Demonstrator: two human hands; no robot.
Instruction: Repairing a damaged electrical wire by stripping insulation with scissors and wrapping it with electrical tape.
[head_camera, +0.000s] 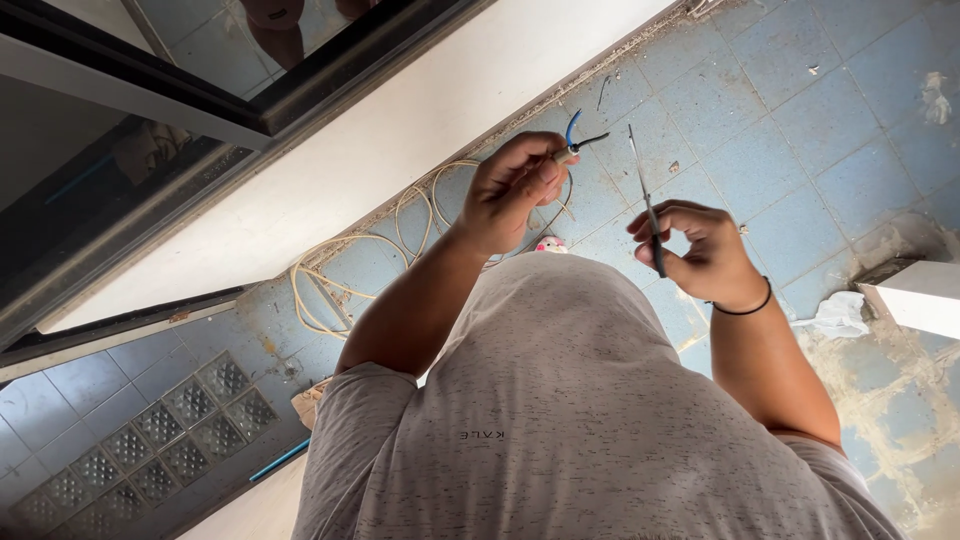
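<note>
A person in a grey speckled shirt (590, 420) works on a length of cream electrical cable (350, 265), seen from above at the centre of the frame. The left hand (510, 195) is closed around the cable's end, pinching it between thumb and fingers; a blue wire (571, 127) and a black wire (592, 141) already stick out bare of the outer sheath just above the fingertips. The right hand (700, 250), wearing a black band at the wrist, grips a thin pointed tool (645, 195) by its dark handle, tip aimed toward the top of the frame and held just beside the wires, not touching them. By the look of it the sheath is stripped back and the wire ends remain to be dressed. The rest of the cable lies in loose coils on the blue tiled floor (800, 110) at centre left, along a white wall base (400, 130)
</note>
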